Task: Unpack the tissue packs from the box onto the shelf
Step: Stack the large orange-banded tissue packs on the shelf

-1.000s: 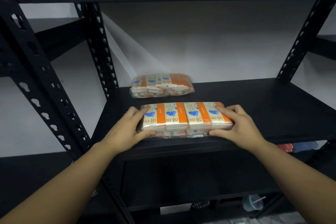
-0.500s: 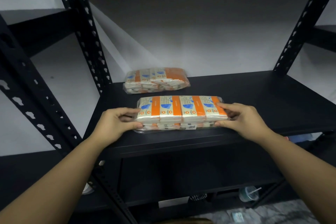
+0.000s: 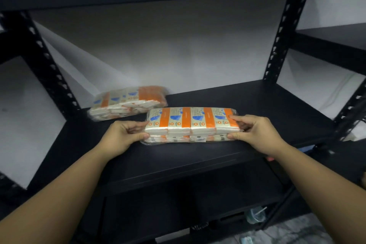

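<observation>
Orange-and-white wrapped tissue pack (image 3: 191, 124) flat near black shelf (image 3: 198, 156) front, second pack (image 3: 127, 103) behind-left

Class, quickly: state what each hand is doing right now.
Left hand: grips the left end of the clear-wrapped orange-and-white tissue pack.
Right hand: grips its right end.

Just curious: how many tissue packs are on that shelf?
2. The near tissue pack is held between both hands on the shelf; the far tissue pack lies back-left.

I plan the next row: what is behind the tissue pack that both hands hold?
Behind the held tissue pack, toward the left, a second tissue pack lies on the shelf. Farther back is wall.
</observation>
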The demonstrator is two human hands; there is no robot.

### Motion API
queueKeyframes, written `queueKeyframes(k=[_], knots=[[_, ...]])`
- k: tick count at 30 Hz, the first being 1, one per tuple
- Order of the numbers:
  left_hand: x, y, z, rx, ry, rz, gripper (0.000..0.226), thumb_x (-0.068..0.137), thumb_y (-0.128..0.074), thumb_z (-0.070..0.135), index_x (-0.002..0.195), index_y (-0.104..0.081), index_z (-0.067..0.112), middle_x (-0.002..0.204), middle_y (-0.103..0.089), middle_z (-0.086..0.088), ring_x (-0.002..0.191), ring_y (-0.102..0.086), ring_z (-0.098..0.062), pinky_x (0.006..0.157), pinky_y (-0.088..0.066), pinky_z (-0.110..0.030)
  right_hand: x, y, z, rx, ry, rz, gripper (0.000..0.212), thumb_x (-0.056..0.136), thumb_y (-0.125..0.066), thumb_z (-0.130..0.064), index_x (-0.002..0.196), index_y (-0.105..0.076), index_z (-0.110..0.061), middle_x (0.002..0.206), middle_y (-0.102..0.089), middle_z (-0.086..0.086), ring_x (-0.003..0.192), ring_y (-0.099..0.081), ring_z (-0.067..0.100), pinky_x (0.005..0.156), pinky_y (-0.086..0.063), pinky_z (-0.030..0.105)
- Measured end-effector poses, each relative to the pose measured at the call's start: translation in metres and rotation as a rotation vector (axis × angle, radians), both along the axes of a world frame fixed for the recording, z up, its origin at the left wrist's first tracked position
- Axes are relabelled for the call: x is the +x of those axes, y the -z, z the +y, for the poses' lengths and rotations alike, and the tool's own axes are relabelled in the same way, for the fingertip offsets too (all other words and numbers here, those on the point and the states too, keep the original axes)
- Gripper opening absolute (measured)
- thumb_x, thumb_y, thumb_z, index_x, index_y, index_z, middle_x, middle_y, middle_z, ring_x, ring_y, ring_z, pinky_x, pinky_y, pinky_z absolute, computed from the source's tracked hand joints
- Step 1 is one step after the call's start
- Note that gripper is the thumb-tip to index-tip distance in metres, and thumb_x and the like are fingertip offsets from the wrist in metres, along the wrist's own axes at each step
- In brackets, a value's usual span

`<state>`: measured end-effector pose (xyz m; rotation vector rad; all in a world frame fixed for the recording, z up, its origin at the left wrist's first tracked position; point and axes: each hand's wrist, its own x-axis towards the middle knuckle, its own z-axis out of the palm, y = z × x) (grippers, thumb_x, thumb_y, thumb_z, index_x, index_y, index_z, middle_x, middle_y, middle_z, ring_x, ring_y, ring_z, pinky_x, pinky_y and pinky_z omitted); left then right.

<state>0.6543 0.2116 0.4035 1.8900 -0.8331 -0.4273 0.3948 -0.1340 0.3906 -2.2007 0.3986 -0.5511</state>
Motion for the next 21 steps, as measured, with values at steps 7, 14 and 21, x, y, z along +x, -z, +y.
queueKeyframes(k=[7,14,21], knots=[[0.001,0.005,-0.122,0.036,0.111,-0.101,0.043,0.088,-0.079,0.014,0.128,-0.07,0.028,0.117,-0.074,0.017,0.11,-0.068,0.002,0.092,-0.048,-0.007,-0.047,0.003,-0.073,-0.024,0.161,-0.001,0.069,0.074,-0.091,-0.028,0.138,-0.065,-0.028,0.104,-0.069,-0.013,0.092,-0.066,-0.001,0.087,-0.056,0.02],[0.005,0.007,-0.243,0.085,0.18,-0.316,0.042,0.093,-0.077,0.025,0.132,-0.068,0.035,0.116,-0.07,0.028,0.108,-0.062,0.016,0.104,-0.044,-0.015,-0.079,0.01,-0.13,0.013,0.334,-0.07,0.07,0.072,-0.093,-0.026,0.136,-0.067,-0.024,0.102,-0.073,-0.007,0.09,-0.069,0.007,0.089,-0.057,0.024],[0.013,0.004,-0.351,0.118,0.168,-0.485,0.031,0.097,-0.071,0.023,0.128,-0.073,0.028,0.117,-0.073,0.015,0.108,-0.066,-0.002,0.088,-0.045,-0.01,-0.084,0.025,-0.154,-0.024,0.53,-0.154,0.072,0.073,-0.092,-0.026,0.14,-0.063,-0.022,0.1,-0.071,-0.007,0.089,-0.065,-0.002,0.083,-0.05,0.007]])
